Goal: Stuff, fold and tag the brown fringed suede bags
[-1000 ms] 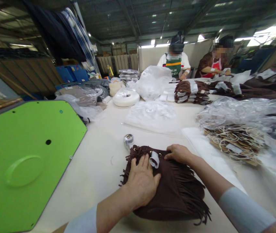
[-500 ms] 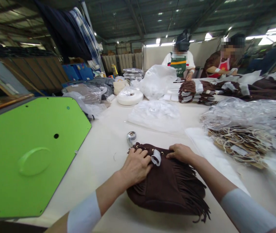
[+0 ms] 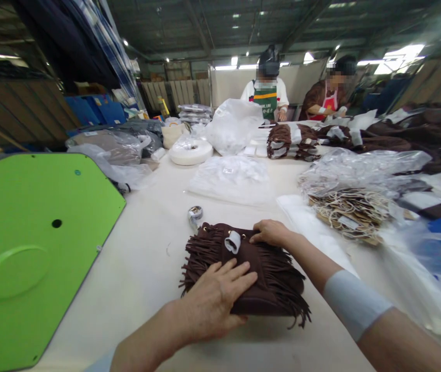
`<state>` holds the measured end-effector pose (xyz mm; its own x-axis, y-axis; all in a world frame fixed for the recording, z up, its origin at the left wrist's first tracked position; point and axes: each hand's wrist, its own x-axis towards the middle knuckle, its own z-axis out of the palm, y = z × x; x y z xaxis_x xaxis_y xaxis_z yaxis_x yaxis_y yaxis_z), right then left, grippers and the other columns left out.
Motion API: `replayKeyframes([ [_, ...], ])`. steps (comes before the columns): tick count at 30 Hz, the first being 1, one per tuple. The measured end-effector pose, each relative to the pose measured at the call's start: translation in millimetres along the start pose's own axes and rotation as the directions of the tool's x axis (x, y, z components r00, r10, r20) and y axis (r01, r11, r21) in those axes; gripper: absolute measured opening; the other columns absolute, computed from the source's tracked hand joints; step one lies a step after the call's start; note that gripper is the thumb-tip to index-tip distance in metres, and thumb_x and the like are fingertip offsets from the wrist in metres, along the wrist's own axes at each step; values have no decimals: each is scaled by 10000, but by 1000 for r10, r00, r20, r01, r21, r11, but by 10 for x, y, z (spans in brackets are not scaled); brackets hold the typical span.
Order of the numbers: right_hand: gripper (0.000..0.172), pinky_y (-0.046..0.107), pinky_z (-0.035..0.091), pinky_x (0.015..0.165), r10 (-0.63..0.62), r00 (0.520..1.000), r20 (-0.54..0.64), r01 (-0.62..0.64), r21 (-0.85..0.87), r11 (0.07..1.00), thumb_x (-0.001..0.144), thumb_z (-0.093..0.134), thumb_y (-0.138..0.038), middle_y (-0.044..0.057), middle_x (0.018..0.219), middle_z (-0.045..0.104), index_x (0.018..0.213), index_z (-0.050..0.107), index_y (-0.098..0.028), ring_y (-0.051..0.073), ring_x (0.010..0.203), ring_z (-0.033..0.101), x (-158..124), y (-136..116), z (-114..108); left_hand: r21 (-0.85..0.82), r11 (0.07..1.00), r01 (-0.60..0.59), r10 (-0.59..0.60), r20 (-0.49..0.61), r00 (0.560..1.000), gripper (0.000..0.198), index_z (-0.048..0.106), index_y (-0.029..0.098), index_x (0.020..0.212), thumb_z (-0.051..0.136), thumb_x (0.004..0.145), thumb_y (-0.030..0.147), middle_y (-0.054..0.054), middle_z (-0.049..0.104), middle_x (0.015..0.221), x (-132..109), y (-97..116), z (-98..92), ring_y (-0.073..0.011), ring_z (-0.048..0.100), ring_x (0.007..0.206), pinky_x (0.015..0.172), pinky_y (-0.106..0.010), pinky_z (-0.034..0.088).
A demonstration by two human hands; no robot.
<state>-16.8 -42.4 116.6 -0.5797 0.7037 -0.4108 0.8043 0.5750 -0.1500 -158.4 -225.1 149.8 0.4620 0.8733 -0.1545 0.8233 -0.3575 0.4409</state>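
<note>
A dark brown fringed bag (image 3: pixel 249 254) lies on the pale table in front of me, with strips of fringe down both sides and small gold eyelets along its top edge. A white-wrapped piece (image 3: pixel 232 242) sits at its upper middle. My left hand (image 3: pixel 220 292) rests flat on the lower front of the bag, fingers stretched out. At the top right edge, my right hand (image 3: pixel 273 232) has its fingers curled onto the bag; its thumb is partly hidden. Just beyond the bag's top left corner lies a small shiny wrapped item (image 3: pixel 195 214).
A green board (image 3: pixel 22 206) takes up the left side. Beyond the bag are a clear plastic bag (image 3: pixel 230 181) and a white roll (image 3: pixel 190 153). Corded tags (image 3: pixel 352 214) lie to the right, near stacked brown fringed pieces (image 3: pixel 292 140). Two co-workers stand across the table.
My left hand has moved from the bag's top edge down to its lower front, and the left fringe now lies spread out. My right hand stays at the top edge. The view has shifted right.
</note>
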Motion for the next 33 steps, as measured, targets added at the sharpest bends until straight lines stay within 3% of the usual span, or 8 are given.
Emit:
replayKeyframes([
  [6, 358, 388, 307, 982, -28, 959, -281, 56, 93, 994, 900, 457, -358, 115, 1265, 521, 1198, 531, -175, 262, 1190, 435, -427, -95, -172, -276, 960, 49, -26, 84, 996, 428, 639, 266, 1061, 701, 643, 201, 3, 670, 1076, 251, -215, -284, -230, 621, 956, 837, -286, 448],
  [10, 388, 229, 416, 683, -258, 948, -186, 304, 296, 905, 836, 496, -482, 15, 1020, 655, 1122, 589, -237, 181, 865, 596, -970, -336, -199, -337, 940, 59, -19, 120, 993, 229, 693, 217, 847, 709, 619, 237, 58, 633, 654, 366, -282, -408, -157, 595, 646, 573, -197, 418],
  [15, 154, 247, 343, 571, -96, 983, -155, 176, 658, 732, 613, 681, -309, -3, 640, 600, 687, 636, -182, 154, 630, 521, -1015, -410, -32, -262, 959, 104, -126, -65, 990, 286, 654, 173, 864, 728, 597, 240, -7, 628, 765, 236, -242, -378, -193, 579, 720, 656, -264, 434],
  [17, 177, 234, 364, 540, -81, 995, -66, 100, 817, 568, 577, 684, -316, -25, 610, 588, 660, 606, -182, 131, 582, 517, -869, -328, -11, -267, 958, 102, -200, -369, 908, 314, 606, 185, 974, 667, 673, 250, -53, 625, 950, 55, -183, -243, -216, 566, 875, 809, -328, 422],
  [20, 281, 231, 415, 508, -80, 996, 41, -4, 910, 414, 572, 683, -359, -17, 652, 634, 773, 608, -176, 125, 547, 560, -685, -197, -20, -549, 826, 128, -524, -665, 533, 153, 548, 193, 758, 514, 789, 339, -39, 599, 792, -189, -98, 142, -192, 558, 792, 784, -346, 438],
  [23, 319, 226, 438, 505, -71, 992, 107, -80, 948, 309, 548, 720, -353, -2, 653, 649, 777, 611, -161, 121, 534, 581, -590, -137, -3, -984, 171, 54, -839, -117, 531, 226, 470, 183, 816, 598, 705, 333, -17, 576, 695, -227, -22, 583, -178, 577, 706, 669, -317, 482],
  [25, 325, 223, 447, 511, -57, 990, 128, -108, 957, 271, 533, 737, -349, -6, 644, 650, 761, 601, -162, 114, 527, 584, -550, -126, 25, -1000, -29, -2, -826, 23, 563, 304, 441, 165, 894, 609, 690, 317, -39, 588, 770, -153, 26, 771, -178, 599, 768, 693, -319, 507],
  [33, 327, 239, 459, 518, -21, 986, 163, -150, 948, 282, 518, 754, -342, -9, 622, 649, 739, 587, -170, 118, 506, 585, -473, -113, 61, -997, -71, -11, -853, 55, 520, 377, 514, 126, 920, 660, 638, 328, -31, 595, 747, 4, -25, 711, -86, 530, 546, 449, -173, 390],
])
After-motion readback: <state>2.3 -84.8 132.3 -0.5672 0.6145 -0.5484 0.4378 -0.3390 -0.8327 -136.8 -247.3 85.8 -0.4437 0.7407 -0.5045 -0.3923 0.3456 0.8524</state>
